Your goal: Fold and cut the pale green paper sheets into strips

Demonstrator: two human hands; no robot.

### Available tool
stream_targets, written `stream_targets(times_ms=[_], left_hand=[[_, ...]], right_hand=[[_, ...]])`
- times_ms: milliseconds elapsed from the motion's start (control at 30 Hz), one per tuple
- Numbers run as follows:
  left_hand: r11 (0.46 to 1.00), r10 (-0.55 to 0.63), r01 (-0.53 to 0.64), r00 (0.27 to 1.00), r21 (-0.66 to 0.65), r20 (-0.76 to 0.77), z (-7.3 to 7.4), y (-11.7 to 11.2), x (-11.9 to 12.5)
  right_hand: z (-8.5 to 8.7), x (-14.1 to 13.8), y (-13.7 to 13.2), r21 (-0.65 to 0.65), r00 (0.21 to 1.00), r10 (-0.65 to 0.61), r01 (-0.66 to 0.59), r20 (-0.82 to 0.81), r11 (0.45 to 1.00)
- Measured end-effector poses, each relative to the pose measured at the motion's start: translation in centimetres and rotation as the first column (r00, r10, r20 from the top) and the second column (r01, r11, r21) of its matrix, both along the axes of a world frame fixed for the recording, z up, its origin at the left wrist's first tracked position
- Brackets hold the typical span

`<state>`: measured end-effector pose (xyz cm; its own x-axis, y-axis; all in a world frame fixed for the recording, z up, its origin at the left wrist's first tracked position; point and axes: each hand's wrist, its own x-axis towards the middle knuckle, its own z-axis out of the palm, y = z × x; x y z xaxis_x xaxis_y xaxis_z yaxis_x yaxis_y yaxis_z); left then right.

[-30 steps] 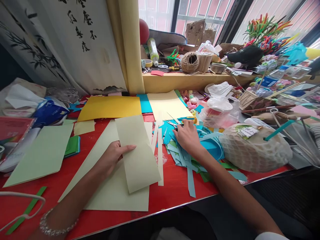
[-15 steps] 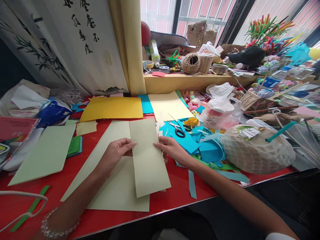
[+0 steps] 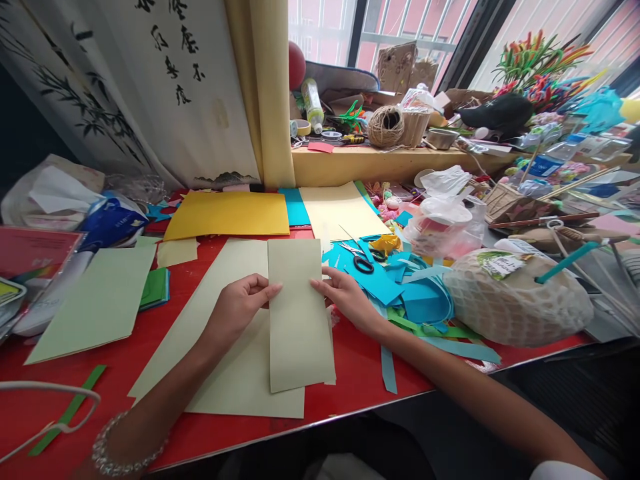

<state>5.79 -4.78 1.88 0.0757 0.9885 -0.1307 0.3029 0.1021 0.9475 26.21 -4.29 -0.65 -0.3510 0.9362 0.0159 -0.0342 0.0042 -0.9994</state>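
Note:
A pale green paper strip (image 3: 299, 327) is held upright in front of me, over the table. My left hand (image 3: 243, 301) pinches its left edge between thumb and fingers. On the opposite edge, my right hand (image 3: 345, 297) grips it the same way, thumb in front. Beneath and behind the strip lie larger pale green sheets (image 3: 245, 380), partly covered by my left forearm. Black-handled scissors (image 3: 363, 265) rest on blue paper scraps (image 3: 373, 283) just beyond my right hand.
Yellow card (image 3: 227, 215) and a cream sheet (image 3: 340, 210) lie at the back. More pale green paper (image 3: 95, 303) sits at left, near a white cable (image 3: 93, 395). At right stand a netted coconut (image 3: 520, 303) with a straw and a plastic bag (image 3: 443, 223). The red table's (image 3: 350, 393) front edge is close.
The strip has turned slightly and now stands straighter, still between both hands. The whole view has shifted a little, so things appear slightly farther right.

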Motion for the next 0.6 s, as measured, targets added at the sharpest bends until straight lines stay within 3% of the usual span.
stream_targets(times_ms=[233,367,467,533,600], left_hand=[[0.999,-0.021,0.022,0.999,0.029,-0.038,-0.4,-0.1,-0.1],[0.998,-0.014,0.015,1.000,0.062,-0.020,0.0,0.0,-0.3],[0.968,0.160,-0.189,0.971,0.166,0.176,1.1,0.2,-1.0],[0.914,0.273,-0.362,0.883,0.182,0.381,1.8,0.7,-2.1],[0.890,0.316,-0.440,0.783,0.117,0.536,2.3,1.4,-3.7]], right_hand=[[-0.2,-0.3,0.0,0.042,0.997,-0.068,0.070,-0.043,0.997],[-0.6,0.0,0.3,0.015,0.995,-0.098,0.098,-0.028,0.995],[-0.5,0.6,0.9,-0.016,0.984,-0.173,0.172,-0.044,0.985],[-0.3,1.2,1.3,-0.012,0.975,-0.221,0.221,-0.029,0.975],[0.1,1.5,1.7,0.012,0.968,-0.249,0.249,0.020,0.969]])
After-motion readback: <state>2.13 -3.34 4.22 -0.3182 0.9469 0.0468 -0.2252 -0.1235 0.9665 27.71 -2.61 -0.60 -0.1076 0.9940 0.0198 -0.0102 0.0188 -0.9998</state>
